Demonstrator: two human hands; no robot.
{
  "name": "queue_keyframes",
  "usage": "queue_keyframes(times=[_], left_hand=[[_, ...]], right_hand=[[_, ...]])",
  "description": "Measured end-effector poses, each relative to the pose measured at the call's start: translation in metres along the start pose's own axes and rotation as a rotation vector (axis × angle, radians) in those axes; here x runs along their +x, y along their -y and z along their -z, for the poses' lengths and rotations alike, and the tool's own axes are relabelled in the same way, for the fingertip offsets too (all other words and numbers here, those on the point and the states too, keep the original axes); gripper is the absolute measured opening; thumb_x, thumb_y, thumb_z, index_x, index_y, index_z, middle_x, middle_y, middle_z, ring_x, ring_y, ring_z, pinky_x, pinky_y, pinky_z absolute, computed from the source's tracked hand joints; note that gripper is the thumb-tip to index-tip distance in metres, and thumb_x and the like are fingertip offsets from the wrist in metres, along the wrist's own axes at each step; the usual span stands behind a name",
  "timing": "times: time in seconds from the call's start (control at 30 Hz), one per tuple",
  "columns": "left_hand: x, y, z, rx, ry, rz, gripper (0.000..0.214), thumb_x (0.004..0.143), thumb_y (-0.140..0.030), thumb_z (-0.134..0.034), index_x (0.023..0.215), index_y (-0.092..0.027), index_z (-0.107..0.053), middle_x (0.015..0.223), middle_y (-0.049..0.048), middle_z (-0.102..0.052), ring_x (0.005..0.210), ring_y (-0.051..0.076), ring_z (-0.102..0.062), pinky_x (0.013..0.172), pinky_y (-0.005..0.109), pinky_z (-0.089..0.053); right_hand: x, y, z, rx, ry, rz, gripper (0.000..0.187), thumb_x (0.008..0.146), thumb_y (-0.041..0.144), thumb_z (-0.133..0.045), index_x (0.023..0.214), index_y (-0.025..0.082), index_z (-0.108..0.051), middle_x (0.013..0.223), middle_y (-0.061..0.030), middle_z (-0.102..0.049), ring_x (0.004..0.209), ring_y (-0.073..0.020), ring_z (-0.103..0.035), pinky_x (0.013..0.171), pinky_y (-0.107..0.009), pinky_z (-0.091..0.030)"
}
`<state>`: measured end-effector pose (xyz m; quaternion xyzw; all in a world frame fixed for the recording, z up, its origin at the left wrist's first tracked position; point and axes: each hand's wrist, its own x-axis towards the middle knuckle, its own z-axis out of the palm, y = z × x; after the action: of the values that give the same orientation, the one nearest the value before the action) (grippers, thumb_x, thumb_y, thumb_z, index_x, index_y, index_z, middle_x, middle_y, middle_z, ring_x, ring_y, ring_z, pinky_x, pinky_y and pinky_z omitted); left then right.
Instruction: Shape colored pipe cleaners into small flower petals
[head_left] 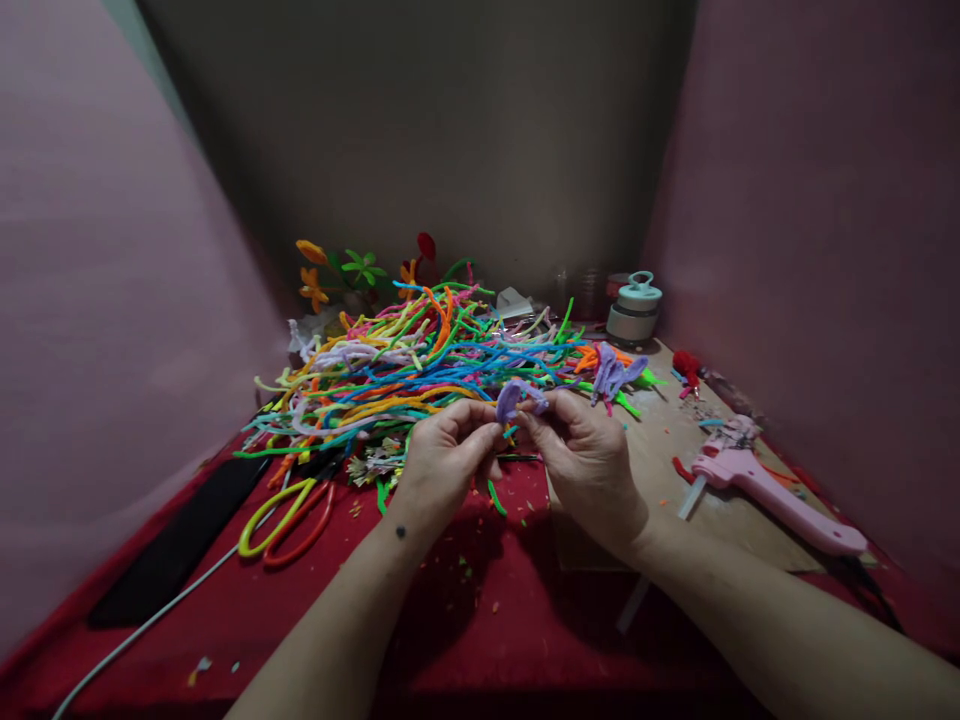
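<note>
Both hands meet at the middle of the red table point(480, 610), pinching one small purple pipe-cleaner piece point(517, 397) bent into a loop. My left hand point(442, 465) grips its left side with closed fingers. My right hand point(589, 465) grips its right side, thumb and fingers pressed together. Just behind the hands lies a big heap of coloured pipe cleaners point(420, 365). A few more purple pieces point(613, 372) lie to the right of the heap.
A pink glue gun point(772, 490) rests on a brown board point(675, 450) at the right. Yellow- and orange-handled scissors point(289, 520) lie at the left, by a black slab point(180, 545) and a white cable point(150, 625). Pipe-cleaner flowers point(360, 268) and a tape roll point(634, 310) stand at the back. Pink walls close in both sides.
</note>
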<state>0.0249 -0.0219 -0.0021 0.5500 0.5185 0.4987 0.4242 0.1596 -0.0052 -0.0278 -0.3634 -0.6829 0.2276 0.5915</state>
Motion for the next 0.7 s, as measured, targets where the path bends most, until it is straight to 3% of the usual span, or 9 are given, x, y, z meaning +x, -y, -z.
queue_keyframes(times=[0.13, 0.27, 0.5, 0.7], left_hand=[[-0.0012, -0.0010, -0.0004, 0.000, -0.003, -0.003, 0.015, 0.070, -0.027, -0.062, 0.075, -0.014, -0.057, 0.054, -0.0041, -0.056, 0.036, 0.007, -0.050, 0.035, 0.018, -0.040], [-0.0007, 0.0006, 0.0005, 0.010, -0.006, -0.020, 0.015, 0.070, -0.028, -0.062, 0.074, -0.015, -0.056, 0.048, -0.0051, -0.054, 0.035, 0.008, -0.048, 0.035, 0.018, -0.039], [0.0023, 0.0057, 0.0026, 0.103, -0.027, -0.045, 0.010, 0.071, -0.025, -0.060, 0.070, -0.016, -0.055, 0.048, -0.0058, -0.052, 0.035, 0.007, -0.045, 0.035, 0.018, -0.036], [-0.0003, 0.0071, 0.0001, 0.178, -0.068, -0.105, 0.006, 0.073, -0.022, -0.058, 0.075, -0.016, -0.060, 0.049, -0.0061, -0.053, 0.037, 0.006, -0.045, 0.038, 0.017, -0.036]], right_hand=[[-0.0012, -0.0004, 0.0014, -0.089, -0.005, 0.147, 0.010, 0.084, 0.019, -0.049, 0.079, 0.019, -0.057, 0.070, -0.0021, -0.056, 0.065, -0.0131, -0.051, 0.062, -0.025, -0.040], [-0.0028, 0.0013, 0.0014, -0.130, 0.042, 0.206, 0.013, 0.084, 0.017, -0.047, 0.077, 0.020, -0.057, 0.068, -0.0021, -0.055, 0.064, -0.0133, -0.051, 0.062, -0.025, -0.039], [-0.0023, -0.0034, -0.0038, -0.038, 0.123, 0.087, 0.008, 0.081, 0.018, -0.051, 0.077, 0.019, -0.057, 0.073, -0.0036, -0.059, 0.068, -0.0146, -0.056, 0.064, -0.026, -0.042], [-0.0007, -0.0050, -0.0056, 0.056, 0.111, -0.013, 0.008, 0.078, 0.018, -0.055, 0.076, 0.018, -0.062, 0.073, -0.0029, -0.062, 0.068, -0.0146, -0.057, 0.066, -0.027, -0.044]])
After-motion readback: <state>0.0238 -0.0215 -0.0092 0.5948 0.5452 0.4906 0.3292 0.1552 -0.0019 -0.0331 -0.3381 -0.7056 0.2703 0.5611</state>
